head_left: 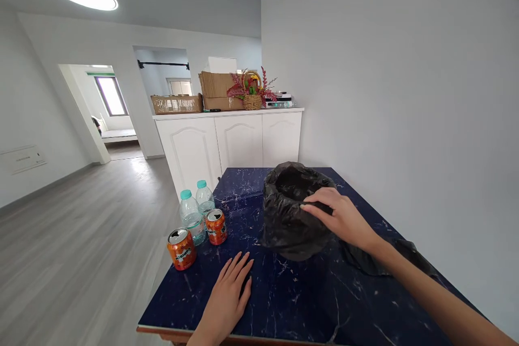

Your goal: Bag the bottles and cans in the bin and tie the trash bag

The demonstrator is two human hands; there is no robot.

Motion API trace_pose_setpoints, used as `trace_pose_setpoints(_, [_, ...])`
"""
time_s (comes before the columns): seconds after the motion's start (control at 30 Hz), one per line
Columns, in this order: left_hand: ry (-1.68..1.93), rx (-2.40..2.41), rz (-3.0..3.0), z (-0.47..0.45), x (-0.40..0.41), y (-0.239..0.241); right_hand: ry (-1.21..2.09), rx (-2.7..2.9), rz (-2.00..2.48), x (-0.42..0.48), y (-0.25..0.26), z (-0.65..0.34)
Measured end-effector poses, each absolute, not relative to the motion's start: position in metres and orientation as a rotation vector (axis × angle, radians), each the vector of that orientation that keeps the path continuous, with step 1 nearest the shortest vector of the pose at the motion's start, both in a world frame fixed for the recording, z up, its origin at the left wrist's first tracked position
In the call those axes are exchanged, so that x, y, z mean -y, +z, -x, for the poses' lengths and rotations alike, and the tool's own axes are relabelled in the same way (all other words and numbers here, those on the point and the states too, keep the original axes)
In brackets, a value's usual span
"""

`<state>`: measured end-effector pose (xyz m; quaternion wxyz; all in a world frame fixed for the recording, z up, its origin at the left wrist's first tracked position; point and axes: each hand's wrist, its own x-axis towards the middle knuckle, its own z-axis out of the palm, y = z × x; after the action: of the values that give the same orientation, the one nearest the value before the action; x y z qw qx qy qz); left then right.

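Note:
A bin lined with a black plastic bag (290, 227) stands upright on the dark blue marbled table (251, 292). The container under the bag is hidden. My right hand (338, 213) pinches the bag at its near right rim, thumb outside and fingers over the edge. Flat on the tabletop, fingers stretched out, rests my left hand (229, 294). Beyond it, near the left edge, are an opened orange soda can (182, 249) and a second orange can (216, 226). Two clear plastic bottles with teal caps, one nearer (191, 217) and one farther (205, 198), stand behind the cans.
Another piece of black plastic (367, 259) lies on the table under my right forearm. A white wall (397, 92) runs along the right side. Past the table is a white cabinet (239, 138) bearing cardboard boxes (219, 86) and a flower basket (252, 101).

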<state>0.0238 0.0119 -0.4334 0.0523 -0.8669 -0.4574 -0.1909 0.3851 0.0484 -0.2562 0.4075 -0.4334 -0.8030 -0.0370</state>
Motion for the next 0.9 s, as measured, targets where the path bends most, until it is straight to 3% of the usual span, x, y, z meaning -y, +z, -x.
trace_pose_setpoints(0.33, [-0.541,1.381,2.672,-0.022,-0.008,-0.429,-0.042,1.984,0.944,-0.001,-0.274,-0.354])
trace_pose_setpoints(0.63, [-0.531,1.409,2.739,-0.021,0.003,-0.414,0.428,1.512,1.304,0.014,-0.379,-0.360])
trace_pose_setpoints(0.77, [-0.597,1.393,2.760,-0.005,0.014,-0.378,0.553,1.408,1.387,0.022,-0.436,-0.379])
trace_pose_setpoints(0.9, [-0.928,1.358,2.444,0.012,0.004,-0.300,0.702,1.259,1.394,0.024,-0.470,-0.397])
